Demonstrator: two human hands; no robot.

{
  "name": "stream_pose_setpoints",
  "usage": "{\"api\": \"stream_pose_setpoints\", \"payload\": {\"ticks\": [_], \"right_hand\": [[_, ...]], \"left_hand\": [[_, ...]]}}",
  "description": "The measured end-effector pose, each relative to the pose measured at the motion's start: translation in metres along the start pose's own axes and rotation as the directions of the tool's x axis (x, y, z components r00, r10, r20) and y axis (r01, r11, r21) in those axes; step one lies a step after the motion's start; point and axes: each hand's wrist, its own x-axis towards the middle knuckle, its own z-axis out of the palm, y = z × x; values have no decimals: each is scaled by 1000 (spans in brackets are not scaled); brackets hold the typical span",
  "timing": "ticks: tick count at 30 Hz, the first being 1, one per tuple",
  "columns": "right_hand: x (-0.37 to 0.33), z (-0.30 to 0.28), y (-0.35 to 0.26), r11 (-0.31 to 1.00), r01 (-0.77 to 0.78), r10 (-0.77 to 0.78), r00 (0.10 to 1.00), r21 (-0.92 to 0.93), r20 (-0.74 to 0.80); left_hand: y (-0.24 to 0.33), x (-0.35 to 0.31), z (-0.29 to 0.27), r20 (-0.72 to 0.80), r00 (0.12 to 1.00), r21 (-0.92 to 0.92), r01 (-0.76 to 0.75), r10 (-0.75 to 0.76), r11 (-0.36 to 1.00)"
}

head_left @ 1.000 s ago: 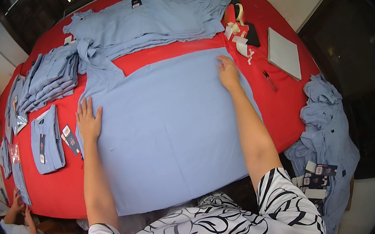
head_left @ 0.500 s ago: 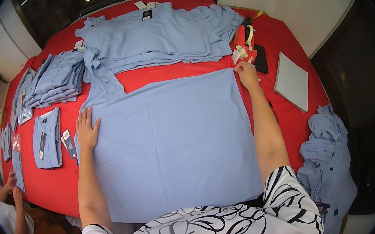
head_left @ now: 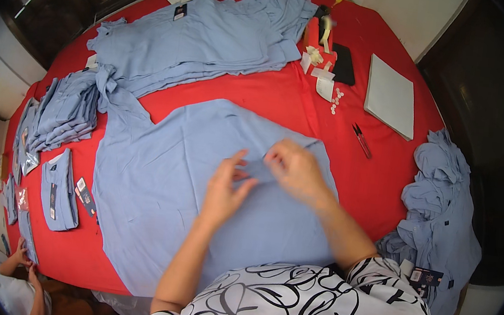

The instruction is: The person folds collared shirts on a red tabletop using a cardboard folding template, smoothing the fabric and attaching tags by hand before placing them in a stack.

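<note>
A light blue shirt (head_left: 160,197) lies spread over the red cloth in front of me, its far right part lifted and folding inward. My right hand (head_left: 297,170) pinches the lifted edge of this shirt over its middle. Just left of it, my left hand (head_left: 225,188) hovers close above the fabric with fingers and thumb apart. One sleeve (head_left: 124,102) of the shirt stretches toward the back left. Hang tags (head_left: 86,196) lie beside the shirt's left edge, next to a folded shirt (head_left: 62,189).
Stacked blue shirts (head_left: 197,39) cover the back of the red table (head_left: 361,182), with a folded pile (head_left: 67,114) at left. To the right lie small scissors (head_left: 361,140), white buttons (head_left: 336,100), a tape dispenser (head_left: 320,38), white sheets (head_left: 391,97) and heaped shirts (head_left: 441,191). Another person's hands (head_left: 23,259) work lower left.
My right hand has drawn the shirt's far right corner inward and toward me. My left hand has left the shirt's left side and moved right to the middle. Buttons and scissors are now uncovered.
</note>
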Motion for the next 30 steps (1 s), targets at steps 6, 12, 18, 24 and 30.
{"api": "stream_pose_setpoints", "payload": {"ticks": [6, 12, 18, 24, 30], "right_hand": [[-35, -18, 41, 995, -93, 96, 972, 24, -214], [-43, -74, 183, 570, -515, 137, 827, -640, -545], [-33, -96, 188, 739, -492, 294, 851, -461, -436], [-42, -13, 52, 918, -296, 296, 954, 264, 42], [-45, 69, 13, 817, -454, 317, 869, 356, 380]], "left_hand": [[-18, -40, 16, -64, 994, 149, -74, 84, 986], [-36, -95, -16, -90, 992, 182, -76, 93, 980], [-29, -133, -45, 86, 994, 246, -91, 72, 965], [-15, -110, -40, -124, 992, 303, 65, -28, 951], [-30, -62, -6, -125, 980, 593, -50, 153, 804]]}}
